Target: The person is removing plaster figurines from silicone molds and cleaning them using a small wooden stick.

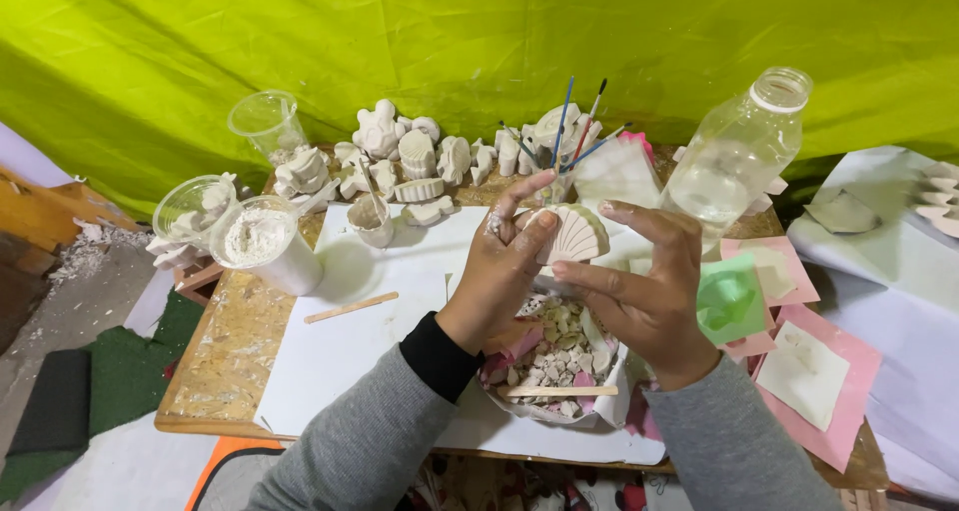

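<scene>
While a shell cast (577,233) was gripped by the left hand (499,271) and right hand (649,291), trimming seemingly proceeded above the bowl (609,396); steady pressure was judged necessary.

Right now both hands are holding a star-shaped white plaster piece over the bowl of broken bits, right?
Not quite. The head view shows the plaster piece is shell-shaped, ribbed like a fan, not a star. The left hand and right hand do hold it over the bowl of broken bits.

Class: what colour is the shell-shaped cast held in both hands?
Off-white, ribbed shell-shaped cast; the head view shows it best.
</scene>
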